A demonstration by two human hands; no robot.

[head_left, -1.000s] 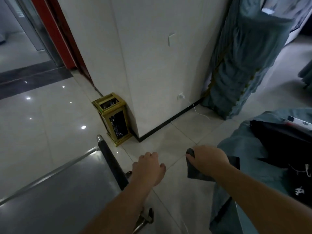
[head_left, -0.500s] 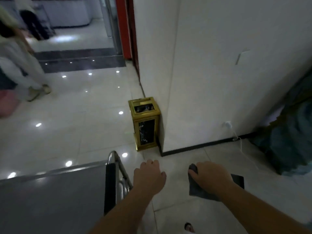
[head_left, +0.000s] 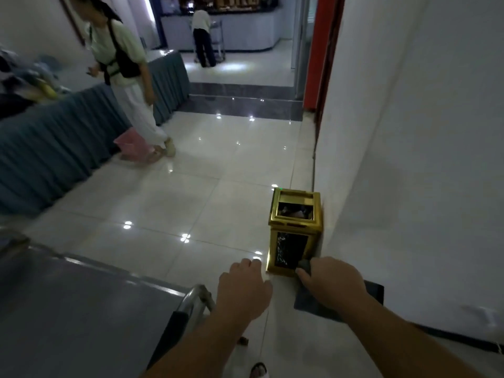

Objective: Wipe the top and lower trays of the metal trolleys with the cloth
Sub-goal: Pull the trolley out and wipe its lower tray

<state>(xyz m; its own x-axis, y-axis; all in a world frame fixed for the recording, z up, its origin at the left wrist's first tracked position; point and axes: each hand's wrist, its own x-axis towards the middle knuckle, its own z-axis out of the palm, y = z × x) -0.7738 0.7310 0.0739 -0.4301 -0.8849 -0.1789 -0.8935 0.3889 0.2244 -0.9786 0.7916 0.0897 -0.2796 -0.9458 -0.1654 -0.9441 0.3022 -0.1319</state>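
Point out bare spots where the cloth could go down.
Trolley top tray looks bare from its handle rail leftward. Open floor tiles between the skirted table and gold bin. Crowded: table's left end; the bin sits right against the wall.

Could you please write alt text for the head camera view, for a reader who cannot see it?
A person's right hand grips a dark cloth while the left hand hangs loosely curled, holding nothing, beside a metal trolley's top tray at lower left. A gold bin stands against the white wall, and another person stands by a draped table.
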